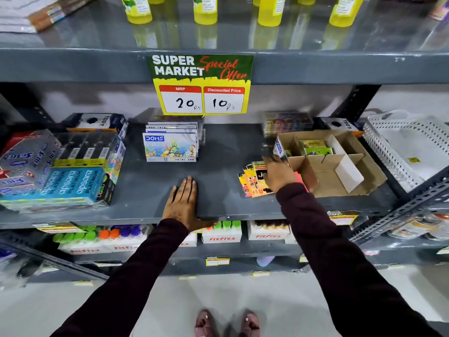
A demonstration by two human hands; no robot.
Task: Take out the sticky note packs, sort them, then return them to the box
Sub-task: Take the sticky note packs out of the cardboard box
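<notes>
A brown cardboard box (340, 176) with white dividers sits open on the grey shelf (218, 171), right of centre. Green and yellow sticky note packs (313, 147) remain in its back compartment. A loose pile of orange, yellow and pink sticky note packs (251, 183) lies on the shelf just left of the box. My right hand (279, 173) is over that pile, back up, fingers pointing toward the box's left flap. A pink pack (301, 181) shows under its palm; the grip is hidden. My left hand (182, 203) rests flat and empty at the shelf's front edge.
DOMS pastel boxes (170, 147) stand at the middle back. Apsara pencil boxes (70, 183) fill the left. A white perforated basket (408, 152) sits at the right. A price sign (201, 83) hangs from the shelf above. Fitfizz bottles (221, 232) are on the shelf below.
</notes>
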